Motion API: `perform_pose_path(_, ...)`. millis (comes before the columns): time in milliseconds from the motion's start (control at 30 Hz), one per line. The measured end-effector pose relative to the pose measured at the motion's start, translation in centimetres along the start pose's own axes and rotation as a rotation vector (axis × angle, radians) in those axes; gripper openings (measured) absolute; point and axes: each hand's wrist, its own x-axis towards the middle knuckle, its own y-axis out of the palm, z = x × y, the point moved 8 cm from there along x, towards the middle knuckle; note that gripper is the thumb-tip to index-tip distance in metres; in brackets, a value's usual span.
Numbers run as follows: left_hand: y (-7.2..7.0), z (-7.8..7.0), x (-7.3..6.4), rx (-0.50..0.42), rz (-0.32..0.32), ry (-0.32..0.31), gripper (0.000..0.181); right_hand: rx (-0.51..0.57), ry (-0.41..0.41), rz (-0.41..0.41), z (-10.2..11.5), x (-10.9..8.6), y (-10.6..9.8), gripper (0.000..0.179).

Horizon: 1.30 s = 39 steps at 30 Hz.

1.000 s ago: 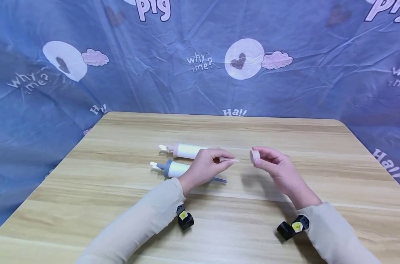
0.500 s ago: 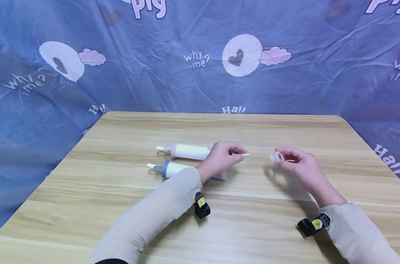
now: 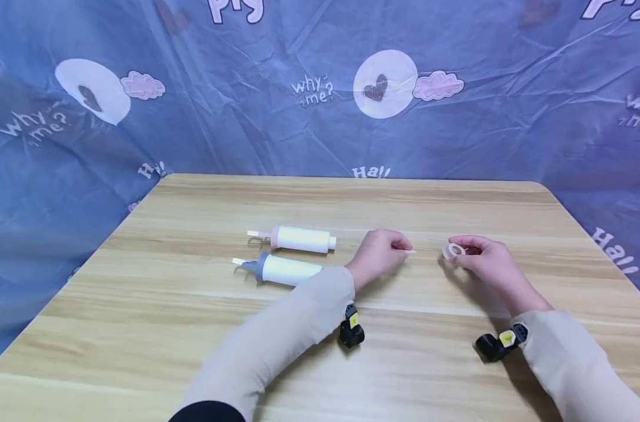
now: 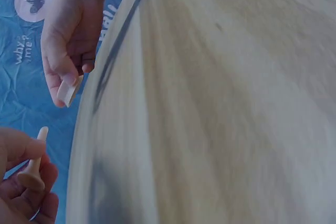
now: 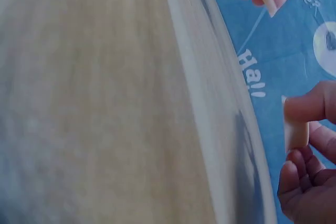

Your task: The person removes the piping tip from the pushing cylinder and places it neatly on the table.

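Note:
My left hand (image 3: 380, 255) pinches a small pale nozzle (image 4: 33, 169) with a flared base and a narrow tip. In the head view only its thin tip shows, pointing right. To the right, my right hand (image 3: 486, 264) holds a short pale ring (image 3: 453, 251) by its rim between thumb and fingers, the hole facing the head camera. The nozzle and the ring are apart, both held above the table. Behind my left arm lie two hand pumps: a white pump with a pink end (image 3: 301, 239), and a white pump with a blue end (image 3: 288, 271), its right part hidden by the sleeve.
Both pumps lie on the wooden table (image 3: 140, 328), left of the hands, white tabs pointing left. A blue printed curtain (image 3: 246, 129) hangs behind the table's far edge. Each wrist carries a black camera.
Both hands have moved right, the left hand farther, uncovering the pink-ended pump's right end. The ring has turned so its hole shows. My left sleeve now covers the blue-ended pump's right part.

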Motion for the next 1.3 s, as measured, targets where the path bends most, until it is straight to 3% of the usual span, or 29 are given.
perform_pose_path(133, 0.8, 0.5, 0.4, 0.062, -0.037, -0.065, 0.01, 0.05, 0.036, 0.021, -1.0, 0.4, 0.2, 0.059)
perform_pose_path(433, 1.4, 1.0, 1.1, 0.193, -0.087, -0.105, 0.009, 0.024, 0.103, 0.06, -1.9, 0.9, 0.7, 0.061)
perform_pose_path(967, 1.7, 1.6, 1.4, 0.248, -0.085, -0.138, 0.019, -0.011, 0.106, 0.05, -2.2, 1.3, 0.9, 0.057)
perform_pose_path(1300, 1.8, 1.7, 1.3, 0.2, -0.076, -0.134, 0.021, -0.011, 0.121, 0.064, -2.1, 1.0, 1.0, 0.067)
